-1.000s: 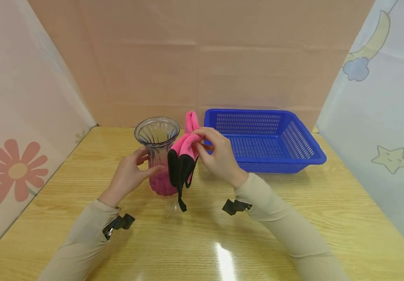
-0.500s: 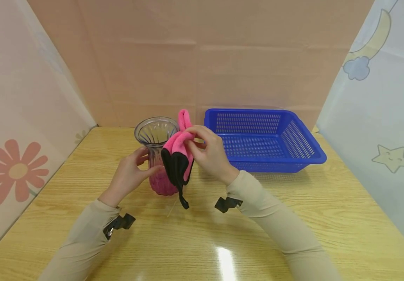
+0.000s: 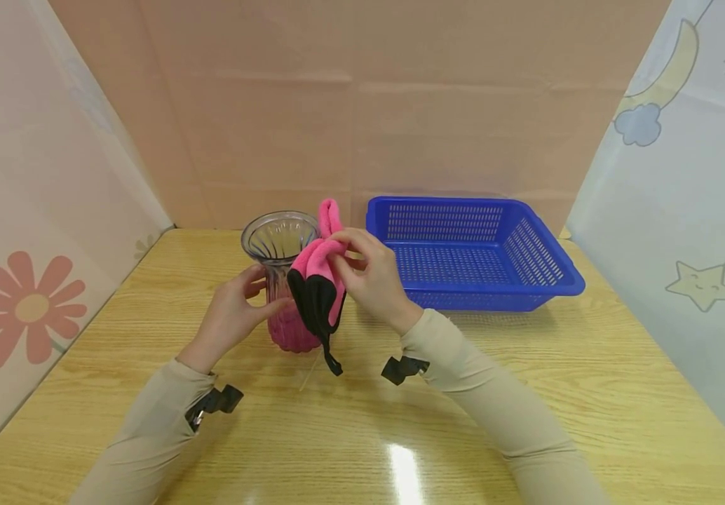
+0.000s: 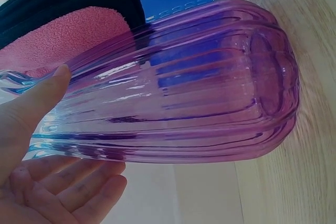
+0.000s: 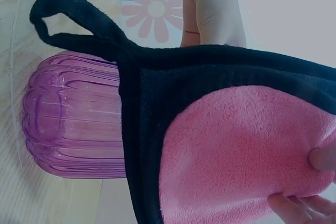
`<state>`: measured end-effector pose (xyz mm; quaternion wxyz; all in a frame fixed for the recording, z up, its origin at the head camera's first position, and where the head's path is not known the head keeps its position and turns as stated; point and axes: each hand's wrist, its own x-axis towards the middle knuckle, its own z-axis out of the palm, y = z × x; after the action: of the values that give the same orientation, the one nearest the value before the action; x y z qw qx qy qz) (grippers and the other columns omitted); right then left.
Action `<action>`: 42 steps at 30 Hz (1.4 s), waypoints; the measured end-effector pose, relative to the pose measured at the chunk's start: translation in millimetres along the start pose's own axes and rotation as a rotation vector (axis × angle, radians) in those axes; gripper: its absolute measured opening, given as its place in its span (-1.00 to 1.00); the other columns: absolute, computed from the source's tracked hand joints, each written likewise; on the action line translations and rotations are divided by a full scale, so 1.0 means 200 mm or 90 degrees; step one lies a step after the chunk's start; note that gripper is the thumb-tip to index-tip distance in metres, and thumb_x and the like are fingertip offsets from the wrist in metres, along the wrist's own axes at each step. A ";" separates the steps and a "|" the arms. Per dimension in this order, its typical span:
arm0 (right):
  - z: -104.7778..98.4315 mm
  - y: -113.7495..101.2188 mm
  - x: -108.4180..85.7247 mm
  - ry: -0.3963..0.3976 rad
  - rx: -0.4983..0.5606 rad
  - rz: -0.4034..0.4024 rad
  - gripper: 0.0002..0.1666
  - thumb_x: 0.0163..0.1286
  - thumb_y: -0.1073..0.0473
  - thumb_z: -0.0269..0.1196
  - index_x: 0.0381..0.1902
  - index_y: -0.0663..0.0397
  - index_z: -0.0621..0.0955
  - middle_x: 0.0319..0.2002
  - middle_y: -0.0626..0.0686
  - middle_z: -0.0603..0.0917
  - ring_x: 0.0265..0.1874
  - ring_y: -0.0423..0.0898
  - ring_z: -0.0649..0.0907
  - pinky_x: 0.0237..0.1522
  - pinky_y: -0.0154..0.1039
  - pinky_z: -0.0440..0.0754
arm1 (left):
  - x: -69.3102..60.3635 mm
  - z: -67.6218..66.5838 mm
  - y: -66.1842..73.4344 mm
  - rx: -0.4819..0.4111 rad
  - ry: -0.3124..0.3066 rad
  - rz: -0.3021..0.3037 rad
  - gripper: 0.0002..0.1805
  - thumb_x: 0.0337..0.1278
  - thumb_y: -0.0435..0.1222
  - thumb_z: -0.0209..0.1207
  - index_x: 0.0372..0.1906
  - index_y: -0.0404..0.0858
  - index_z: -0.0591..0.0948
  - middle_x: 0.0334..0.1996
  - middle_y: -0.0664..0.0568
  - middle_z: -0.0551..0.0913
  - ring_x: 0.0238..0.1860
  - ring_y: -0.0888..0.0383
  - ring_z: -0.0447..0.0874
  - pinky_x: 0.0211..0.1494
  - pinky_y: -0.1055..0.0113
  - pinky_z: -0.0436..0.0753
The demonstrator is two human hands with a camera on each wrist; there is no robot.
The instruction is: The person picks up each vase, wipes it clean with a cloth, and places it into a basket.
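A ribbed glass vase [image 3: 289, 335], purplish at the base and clearer toward its flared rim, stands upright on the table. My left hand [image 3: 226, 315] holds its side, thumb near and fingers around the far side; the left wrist view shows the vase body [image 4: 199, 87] between thumb and fingers. My right hand [image 3: 371, 277] pinches a folded pink cloth [image 3: 318, 259] with black edging and a black hanging loop [image 5: 79, 22]. The cloth hangs in front of the vase's right side and hides part of it. Its lower corner dangles above the table.
A blue perforated plastic basket [image 3: 463, 287] stands at the back right, just beyond my right hand. A thin pale strip [image 3: 308, 375] lies on the wooden table [image 3: 312, 449] before the vase. Patterned panels stand at left and right, a plain peach one behind.
My right hand has moved left with the pink cloth, bringing it closer against the vase; over the last half second it barely shifts. The left hand and the vase stay in place.
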<state>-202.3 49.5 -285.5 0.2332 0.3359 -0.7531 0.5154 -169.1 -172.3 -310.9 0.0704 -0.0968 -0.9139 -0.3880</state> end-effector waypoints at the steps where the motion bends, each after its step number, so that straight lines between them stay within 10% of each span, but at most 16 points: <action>1: 0.00 0.00 0.00 0.001 0.002 0.002 -0.80 0.22 0.38 0.23 -0.16 0.25 0.60 -0.14 0.19 0.63 -0.17 0.02 0.68 -0.18 -0.28 0.72 | 0.00 0.00 0.00 -0.001 0.000 0.000 -0.25 -0.02 -0.09 0.33 0.26 -0.34 0.35 0.21 -0.35 0.44 0.11 -0.32 0.53 0.07 -0.07 0.60; 42: 0.05 0.02 -0.04 0.014 0.015 0.009 -0.80 0.20 0.40 0.24 -0.17 0.26 0.60 -0.13 0.20 0.62 -0.19 0.03 0.68 -0.18 -0.28 0.72 | 0.00 0.00 -0.01 -0.008 -0.002 -0.012 -0.21 0.01 -0.14 0.32 0.32 -0.37 0.29 0.23 -0.36 0.41 0.12 -0.32 0.51 0.09 -0.06 0.59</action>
<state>-200.5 44.1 -297.7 0.2342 0.3278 -0.7464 0.5297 -169.3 -172.8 -312.4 0.0649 -0.0893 -0.9123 -0.3944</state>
